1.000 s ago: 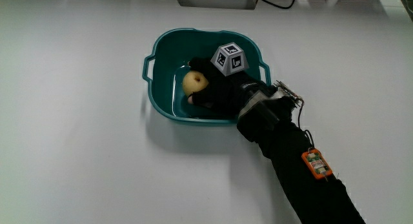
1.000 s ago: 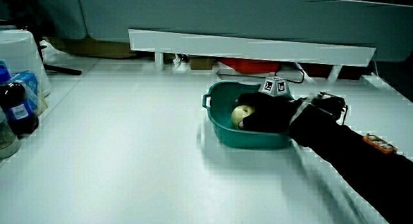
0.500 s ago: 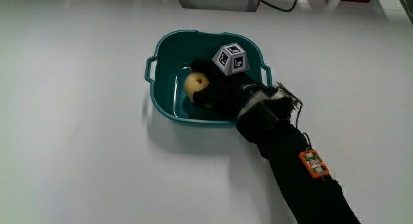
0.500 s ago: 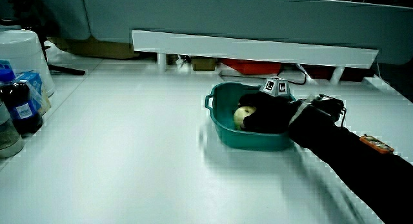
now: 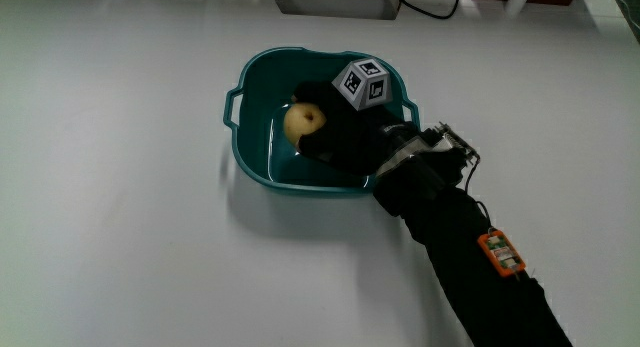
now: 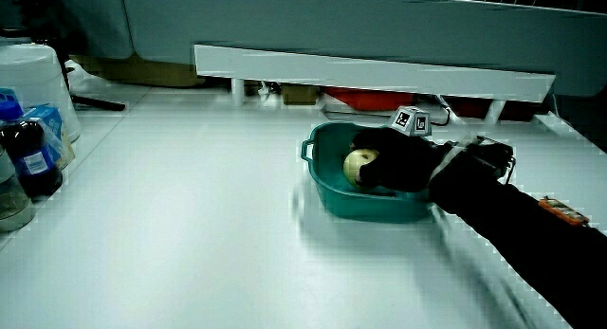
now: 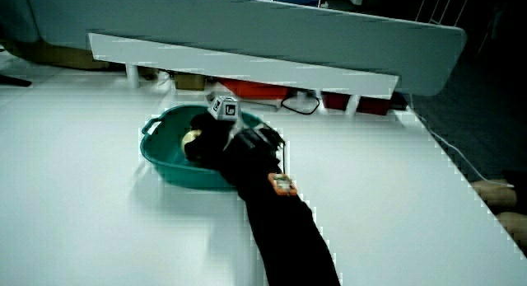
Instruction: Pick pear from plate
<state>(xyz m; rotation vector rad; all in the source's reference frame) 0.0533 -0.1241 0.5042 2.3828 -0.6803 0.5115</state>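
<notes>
Grip: fingers of the hand (image 5: 335, 137) are curling round the pear (image 5: 303, 118), clamping it from the side nearer the person; the patterned cube (image 5: 364, 83) is riding on the back of the glove.
Progress: grasp is looking made, but the pear is sitting low inside the teal basin (image 5: 245, 137), which is serving as the plate; in a side view it is showing roughly level with the basin's rim (image 6: 317, 167), so I am judging the lift barely begun, and clearing the rim is remaining to do.
Table: white surface (image 5: 120, 247) is carrying the basin near its middle, with bare space all around it.
Partition: low white rail (image 6: 379, 68) is running along the table's edge farthest from the person.
Clutter: bottles and a white tub (image 6: 33, 87) are standing well apart from the basin at the table's edge.
Forearm: black sleeve (image 5: 470, 257) is reaching in over the basin's wall, wearing a small orange tag (image 5: 500, 253).
</notes>
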